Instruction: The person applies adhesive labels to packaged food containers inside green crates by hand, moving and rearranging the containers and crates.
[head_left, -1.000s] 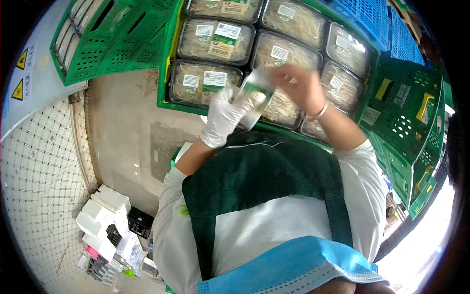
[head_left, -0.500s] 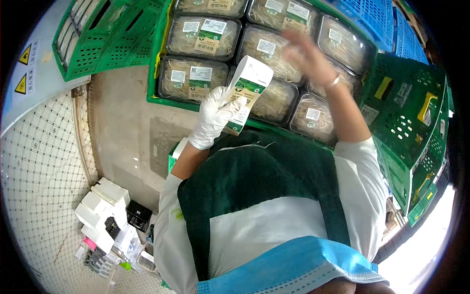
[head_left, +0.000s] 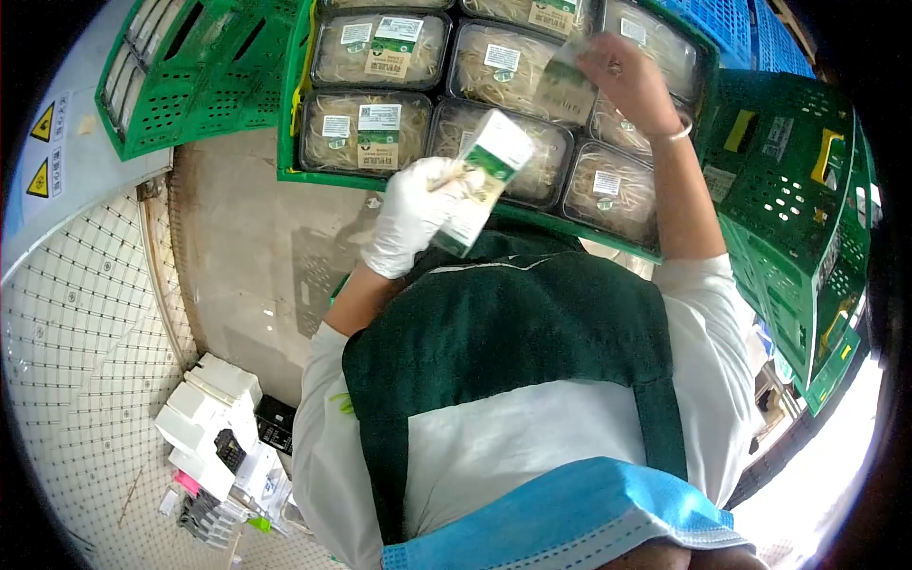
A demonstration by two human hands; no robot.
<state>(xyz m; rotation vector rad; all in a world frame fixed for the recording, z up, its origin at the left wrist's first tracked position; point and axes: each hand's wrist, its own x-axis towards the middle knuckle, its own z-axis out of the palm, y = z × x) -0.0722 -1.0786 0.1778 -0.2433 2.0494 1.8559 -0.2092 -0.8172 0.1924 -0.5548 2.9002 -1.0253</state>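
My left hand (head_left: 410, 214), in a white glove, is closed around a stack of green, white and tan labels (head_left: 494, 152) near the crate's front edge. With bare fingers, my right hand (head_left: 635, 85) pinches a single label (head_left: 565, 93), slightly blurred, over the right part of a middle package of pale sprout-like strands (head_left: 484, 74). I cannot tell whether that label touches the lid. Packages to the left, such as the front-left one (head_left: 332, 147), carry a small white sticker and a tan-and-green label. The front-right package (head_left: 608, 185) shows only a small white sticker.
A green crate (head_left: 287, 142) holds the packages in rows. Other green crates stand at the left (head_left: 204, 81) and right (head_left: 779, 190). Blue crates (head_left: 784, 43) are at the back right. White boxes (head_left: 204, 408) lie at the lower left.
My right hand, blurred in motion before, is now lower and slightly right, with a label visible in its fingers over the middle package. The crate appears slightly higher and further left in view.
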